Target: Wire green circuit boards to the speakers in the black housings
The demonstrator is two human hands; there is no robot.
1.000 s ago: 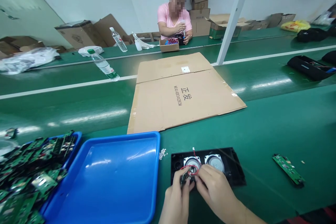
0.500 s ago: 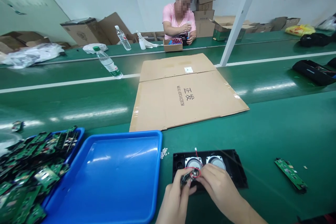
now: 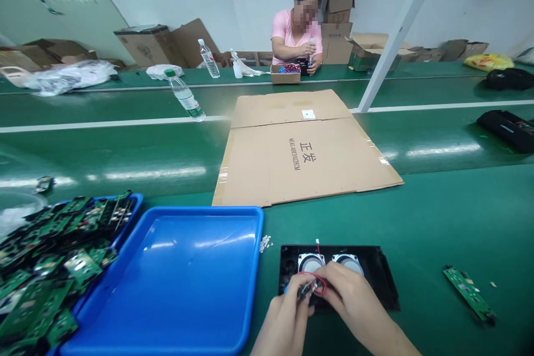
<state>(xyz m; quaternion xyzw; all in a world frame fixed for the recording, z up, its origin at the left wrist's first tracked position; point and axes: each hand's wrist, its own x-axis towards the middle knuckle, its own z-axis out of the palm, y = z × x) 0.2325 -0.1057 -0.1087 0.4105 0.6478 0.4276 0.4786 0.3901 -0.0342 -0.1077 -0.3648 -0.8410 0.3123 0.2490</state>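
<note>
Right of the right hand (image 3: 352,295), bare tabletop (image 3: 421,233) is offering passage as far as the green circuit board (image 3: 469,293). Left of the left hand (image 3: 287,308), the blue tray (image 3: 255,267) is standing in the way; beyond both, the black speaker panel (image 3: 377,272) is blocking low movement.

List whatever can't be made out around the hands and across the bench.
All in the head view:
Small part: its shape, mostly covered by fingers of the left hand.
Right hand: what its fingertips grip, hidden by its own fingers.
Right speaker: lower part, behind the right hand.
Circuit boards: heap cut off by the left edge.
White bits: too small to identify.
</note>
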